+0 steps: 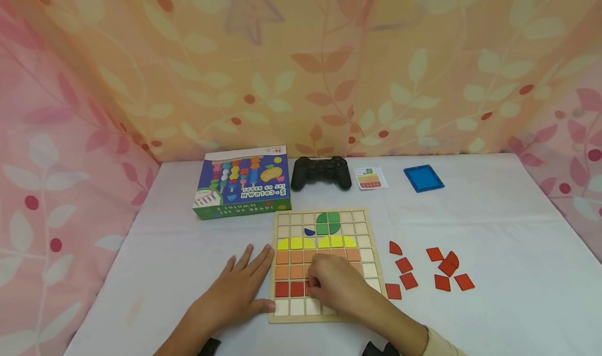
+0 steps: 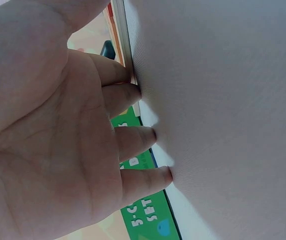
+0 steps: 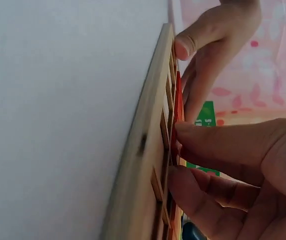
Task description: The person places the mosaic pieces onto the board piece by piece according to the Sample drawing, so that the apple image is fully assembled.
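Observation:
A wooden grid board [image 1: 301, 319] lies on the white table with rows of red squares [image 1: 289, 289], orange squares [image 1: 282, 271] and yellow pieces [image 1: 297, 242], plus a green group [image 1: 328, 223] near its top. Over the red row, my right hand [image 1: 340, 285] pinches a red square tile [image 1: 307, 288] between thumb and finger, at the third cell; the hand hides most of it. My left hand [image 1: 237, 296] rests palm down on the table with fingers spread, its thumb at the board's left edge. Loose red pieces [image 1: 408, 280] lie right of the board.
A bead-set box [image 1: 242, 183] stands behind the board's left corner. Beside it are a black game controller [image 1: 321, 173], a small pattern card [image 1: 370, 178] and a blue square tray [image 1: 424, 178]. A dark blue piece [image 1: 309, 232] sits on the board. Patterned cloth [image 1: 329, 84] hangs behind.

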Available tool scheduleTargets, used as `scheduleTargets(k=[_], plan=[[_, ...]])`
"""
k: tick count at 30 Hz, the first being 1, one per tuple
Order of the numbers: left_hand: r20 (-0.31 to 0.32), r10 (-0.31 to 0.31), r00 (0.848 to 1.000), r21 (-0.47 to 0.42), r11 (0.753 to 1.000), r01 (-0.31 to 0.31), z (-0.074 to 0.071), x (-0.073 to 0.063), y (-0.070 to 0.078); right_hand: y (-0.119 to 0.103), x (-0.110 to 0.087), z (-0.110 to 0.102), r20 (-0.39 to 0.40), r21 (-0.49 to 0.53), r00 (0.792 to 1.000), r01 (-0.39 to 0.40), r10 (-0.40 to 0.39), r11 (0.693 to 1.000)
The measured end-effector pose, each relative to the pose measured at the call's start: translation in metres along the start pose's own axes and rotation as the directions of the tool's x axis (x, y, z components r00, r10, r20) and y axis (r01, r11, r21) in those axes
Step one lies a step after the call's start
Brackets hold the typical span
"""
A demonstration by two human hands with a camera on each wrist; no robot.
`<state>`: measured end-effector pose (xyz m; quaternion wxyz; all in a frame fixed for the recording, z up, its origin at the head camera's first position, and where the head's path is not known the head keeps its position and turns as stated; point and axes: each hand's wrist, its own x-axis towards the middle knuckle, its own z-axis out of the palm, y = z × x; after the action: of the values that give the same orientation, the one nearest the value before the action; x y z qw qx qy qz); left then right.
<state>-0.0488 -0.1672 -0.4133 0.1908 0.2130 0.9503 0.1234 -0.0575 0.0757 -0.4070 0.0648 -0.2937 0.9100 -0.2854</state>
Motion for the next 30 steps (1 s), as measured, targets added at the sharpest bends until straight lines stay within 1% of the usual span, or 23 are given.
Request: scheduleTargets(k=[4, 8, 12, 15, 17, 18, 19, 21, 23, 25, 26, 30], plan=[[-0.004, -0.007, 1.0, -0.001, 1.0, 0.007, 0.0, 0.0, 0.0, -0.003, -0.003, 0.0, 0.008, -0.049, 0.999, 0.035, -0.035, 0.998], [0.002, -0.006, 1.0, -0.011, 1.0, 0.006, 0.0, 0.001, 0.0, -0.002, -0.008, -0.003, 0.004, -0.12, 0.997, 0.082, -0.082, 0.989], [0.009, -0.007, 1.0, -0.017, 1.0, 0.008, 0.0, 0.001, 0.001, 0.007, -0.018, -0.015, 0.012, -0.123, 0.995, 0.101, -0.1, 0.987], [0.007, -0.008, 1.0, -0.012, 1.0, 0.008, -0.001, 0.001, 0.0, 0.018, -0.029, -0.03, 0.047, -0.081, 0.998, 0.043, -0.04, 0.996], [0.004, -0.007, 1.0, -0.009, 1.0, 0.007, -0.001, 0.001, 0.0, 0.026, -0.037, -0.042, 0.089, -0.088, 0.995, -0.032, 0.039, 0.996], [0.004, -0.008, 1.0, -0.01, 1.0, 0.008, -0.001, 0.001, 0.0, 0.029, -0.041, -0.048, 0.114, -0.099, 0.989, -0.081, 0.092, 0.992], [0.005, -0.007, 1.0, -0.012, 1.0, 0.007, -0.001, 0.0, 0.0, 0.033, -0.045, -0.054, 0.14, -0.12, 0.979, -0.135, 0.151, 0.984], [0.009, -0.009, 1.0, -0.013, 1.0, 0.009, 0.0, 0.001, 0.001, 0.04, -0.054, -0.062, 0.167, -0.176, 0.951, -0.231, 0.26, 0.957], [0.015, -0.016, 1.0, -0.011, 1.0, 0.016, -0.001, 0.001, 0.001, 0.046, -0.06, -0.066, 0.178, -0.223, 0.923, -0.301, 0.342, 0.927], [0.021, -0.023, 1.0, -0.005, 1.0, 0.023, -0.001, 0.001, 0.001, 0.051, -0.065, -0.067, 0.186, -0.231, 0.904, -0.34, 0.384, 0.912], [0.023, -0.025, 0.999, 0.001, 1.0, 0.025, -0.001, 0.001, 0.001, 0.053, -0.066, -0.066, 0.188, -0.227, 0.901, -0.347, 0.39, 0.91], [0.028, -0.026, 0.999, 0.005, 1.0, 0.026, -0.001, 0.002, 0.001, 0.058, -0.07, -0.064, 0.203, -0.188, 0.902, -0.346, 0.381, 0.919]])
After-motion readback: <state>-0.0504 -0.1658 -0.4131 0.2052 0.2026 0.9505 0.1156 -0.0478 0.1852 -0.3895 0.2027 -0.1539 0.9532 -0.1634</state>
